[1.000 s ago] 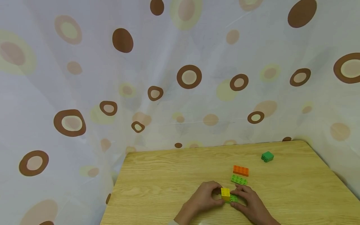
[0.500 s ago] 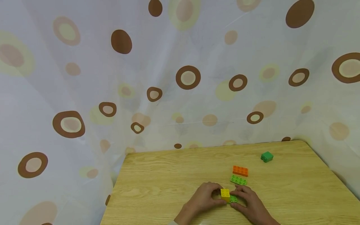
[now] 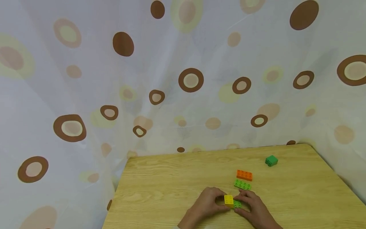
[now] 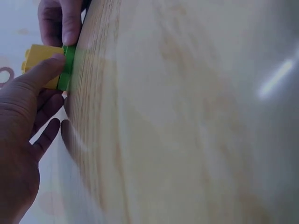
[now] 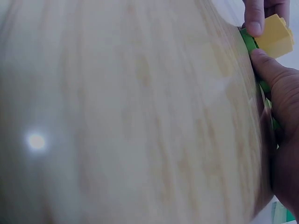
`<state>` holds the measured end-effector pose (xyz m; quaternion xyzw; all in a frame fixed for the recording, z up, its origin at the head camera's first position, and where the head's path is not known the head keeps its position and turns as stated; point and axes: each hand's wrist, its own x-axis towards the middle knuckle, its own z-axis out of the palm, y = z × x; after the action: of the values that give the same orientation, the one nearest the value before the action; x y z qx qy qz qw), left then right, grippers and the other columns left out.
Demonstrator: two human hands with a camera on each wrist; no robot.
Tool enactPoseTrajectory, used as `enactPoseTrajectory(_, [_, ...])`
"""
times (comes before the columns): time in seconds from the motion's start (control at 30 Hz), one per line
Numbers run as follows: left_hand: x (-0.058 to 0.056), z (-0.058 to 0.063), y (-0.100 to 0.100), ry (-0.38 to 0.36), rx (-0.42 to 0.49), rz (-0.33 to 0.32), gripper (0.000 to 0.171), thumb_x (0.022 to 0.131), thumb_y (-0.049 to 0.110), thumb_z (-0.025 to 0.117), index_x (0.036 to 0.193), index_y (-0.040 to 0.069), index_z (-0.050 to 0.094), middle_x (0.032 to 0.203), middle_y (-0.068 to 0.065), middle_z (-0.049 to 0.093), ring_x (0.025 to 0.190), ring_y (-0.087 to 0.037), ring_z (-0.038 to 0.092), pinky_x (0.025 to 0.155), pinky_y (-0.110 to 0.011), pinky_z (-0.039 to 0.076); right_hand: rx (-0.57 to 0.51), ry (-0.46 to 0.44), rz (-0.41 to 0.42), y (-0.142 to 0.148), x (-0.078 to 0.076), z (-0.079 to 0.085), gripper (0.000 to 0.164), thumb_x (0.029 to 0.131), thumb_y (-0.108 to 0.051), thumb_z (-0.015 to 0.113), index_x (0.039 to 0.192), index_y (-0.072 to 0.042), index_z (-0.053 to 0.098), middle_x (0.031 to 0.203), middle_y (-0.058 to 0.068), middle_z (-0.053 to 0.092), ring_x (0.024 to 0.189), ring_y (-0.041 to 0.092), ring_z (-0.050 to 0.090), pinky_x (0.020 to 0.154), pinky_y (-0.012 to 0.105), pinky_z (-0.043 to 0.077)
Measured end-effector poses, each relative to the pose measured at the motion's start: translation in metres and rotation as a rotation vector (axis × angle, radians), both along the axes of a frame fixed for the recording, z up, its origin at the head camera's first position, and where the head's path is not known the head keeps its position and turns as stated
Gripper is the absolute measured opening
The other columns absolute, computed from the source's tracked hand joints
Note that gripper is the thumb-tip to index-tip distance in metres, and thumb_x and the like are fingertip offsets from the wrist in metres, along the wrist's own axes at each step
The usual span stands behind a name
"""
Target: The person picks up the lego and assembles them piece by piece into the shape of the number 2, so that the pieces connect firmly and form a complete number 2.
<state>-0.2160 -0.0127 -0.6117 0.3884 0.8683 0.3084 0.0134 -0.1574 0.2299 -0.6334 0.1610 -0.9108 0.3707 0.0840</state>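
A yellow toy building brick (image 3: 228, 200) stands on the left end of a light green brick (image 3: 237, 204) that lies on the table. My left hand (image 3: 209, 202) pinches the yellow brick, its thumb (image 4: 46, 70) across the brick's near side in the left wrist view. With thumb and fingers, my right hand (image 3: 255, 207) holds the light green brick at its right part. In the right wrist view the yellow brick (image 5: 274, 38) rests against the green brick (image 5: 248, 41), and fingertips of both hands are close to it. The green brick's left end is hidden beneath the yellow one.
Behind the right hand lies a second light green brick (image 3: 242, 184), with an orange brick (image 3: 244, 175) just beyond it. Farther right, a dark green brick (image 3: 271, 160) lies on the wooden table (image 3: 160, 181). A spotted curtain (image 3: 171, 108) hangs around the table.
Between my hands the yellow brick has sunk slightly toward the green brick. Both hands keep nearly the same place. The head view has shifted a little.
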Motion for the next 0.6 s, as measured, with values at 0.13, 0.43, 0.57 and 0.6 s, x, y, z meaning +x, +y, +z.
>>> enactPoseTrajectory(0.13, [-0.0014,-0.0012,0.0005,0.077,-0.054,0.0,0.032,0.09,0.046,0.085,0.115,0.025,0.082,0.106,0.022,0.074,0.097,0.011,0.061,0.09,-0.011,0.049,0.001,-0.008,0.019,0.0017,-0.0007,0.0029,0.031,0.089,-0.049,0.083,0.115,-0.034,0.076,0.115,-0.019,0.058,0.13,0.038,0.061,0.1,0.053,0.055])
enactPoseTrajectory(0.43, [-0.0003,0.0004,0.0023,0.272,-0.142,0.01,0.033,0.089,0.055,0.083,0.094,0.022,0.086,0.11,0.019,0.063,0.111,0.0,0.052,0.101,-0.031,0.045,0.004,-0.006,-0.009,-0.0014,0.0005,0.0016,0.032,0.087,-0.043,0.087,0.116,-0.034,0.076,0.116,-0.02,0.059,0.13,0.035,0.061,0.101,0.052,0.055])
enactPoseTrajectory(0.57, [0.0013,-0.003,0.0003,0.226,-0.103,0.02,0.033,0.09,0.053,0.083,0.099,0.022,0.086,0.112,0.018,0.06,0.111,0.001,0.052,0.102,-0.027,0.043,0.001,0.006,-0.021,-0.0023,0.0006,0.0023,0.033,0.086,-0.041,0.088,0.116,-0.033,0.077,0.116,-0.019,0.059,0.129,0.036,0.062,0.101,0.053,0.055])
enactPoseTrajectory(0.6, [0.0017,-0.0055,-0.0007,0.182,-0.08,0.03,0.033,0.09,0.052,0.083,0.102,0.022,0.086,0.113,0.018,0.06,0.11,0.001,0.052,0.101,-0.026,0.044,0.0,0.005,-0.019,-0.0023,0.0005,0.0022,0.033,0.086,-0.041,0.088,0.116,-0.033,0.077,0.116,-0.018,0.059,0.129,0.036,0.062,0.101,0.053,0.055])
